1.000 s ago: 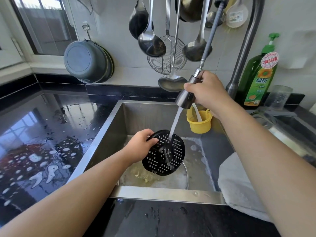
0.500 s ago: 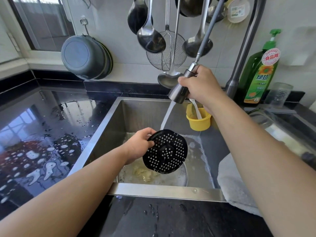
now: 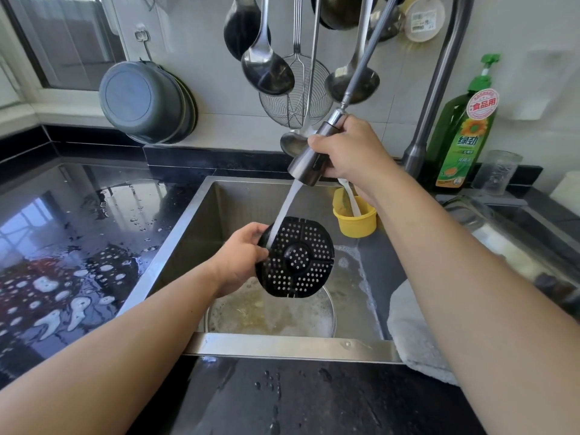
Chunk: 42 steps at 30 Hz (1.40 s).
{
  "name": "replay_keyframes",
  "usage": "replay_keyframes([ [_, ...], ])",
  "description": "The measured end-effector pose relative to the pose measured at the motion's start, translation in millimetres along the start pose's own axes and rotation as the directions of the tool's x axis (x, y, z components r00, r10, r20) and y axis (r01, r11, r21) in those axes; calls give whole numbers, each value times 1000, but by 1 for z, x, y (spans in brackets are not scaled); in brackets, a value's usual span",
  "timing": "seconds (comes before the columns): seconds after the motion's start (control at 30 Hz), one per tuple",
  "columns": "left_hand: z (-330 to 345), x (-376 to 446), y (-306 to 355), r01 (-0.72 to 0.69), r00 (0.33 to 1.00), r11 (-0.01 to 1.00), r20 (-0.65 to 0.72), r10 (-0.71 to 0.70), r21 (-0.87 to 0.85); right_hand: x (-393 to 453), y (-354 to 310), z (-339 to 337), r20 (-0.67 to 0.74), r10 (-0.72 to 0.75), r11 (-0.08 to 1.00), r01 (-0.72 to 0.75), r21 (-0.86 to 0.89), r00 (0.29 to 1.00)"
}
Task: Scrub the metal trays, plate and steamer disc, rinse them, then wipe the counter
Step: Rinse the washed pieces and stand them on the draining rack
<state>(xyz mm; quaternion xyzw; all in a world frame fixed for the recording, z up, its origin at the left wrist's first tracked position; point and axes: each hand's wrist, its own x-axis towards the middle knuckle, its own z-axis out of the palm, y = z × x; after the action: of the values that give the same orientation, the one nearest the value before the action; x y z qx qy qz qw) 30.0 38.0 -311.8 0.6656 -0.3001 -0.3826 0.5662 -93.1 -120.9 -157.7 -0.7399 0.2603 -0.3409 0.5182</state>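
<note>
My left hand [image 3: 241, 255] grips the left edge of a black perforated steamer disc [image 3: 296, 259], tilted up over the steel sink [image 3: 282, 346]. My right hand [image 3: 348, 149] holds the pull-out spray head [image 3: 309, 158] above it, and a stream of water hits the disc's upper left rim. Under the disc a round metal bowl or tray [image 3: 326, 315] sits in the sink, filled with murky, soapy water.
A yellow cup [image 3: 356, 219] with a white utensil hangs in the sink's back corner. A white cloth [image 3: 411, 334] drapes over the right rim. Ladles and a wire skimmer [image 3: 295, 98] hang overhead. The black counter [image 3: 72, 246] at left is wet. Green detergent bottle [image 3: 464, 130] stands behind the faucet.
The disc has turned so its face points more toward me. The spray head has shifted slightly and the water now lands on the disc's upper left edge.
</note>
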Motion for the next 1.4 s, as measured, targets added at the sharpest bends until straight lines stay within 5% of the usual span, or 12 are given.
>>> replay_keyframes([
  [0.4,-11,8,-4,-20,983,978,-183,-19,-209,-11,4,-32,-110,-23,903,-27,-429,994],
  [0.8,-11,7,-5,-11,989,985,-144,-14,-171,-13,4,-29,-135,-38,889,-28,-457,990],
  [1.2,-8,6,-8,-8,999,993,-39,4,-117,4,-4,14,-81,34,995,-42,-92,996],
  [1.4,1,-4,4,-44,999,998,-20,45,50,-2,-2,-2,-59,49,987,-58,-153,997],
])
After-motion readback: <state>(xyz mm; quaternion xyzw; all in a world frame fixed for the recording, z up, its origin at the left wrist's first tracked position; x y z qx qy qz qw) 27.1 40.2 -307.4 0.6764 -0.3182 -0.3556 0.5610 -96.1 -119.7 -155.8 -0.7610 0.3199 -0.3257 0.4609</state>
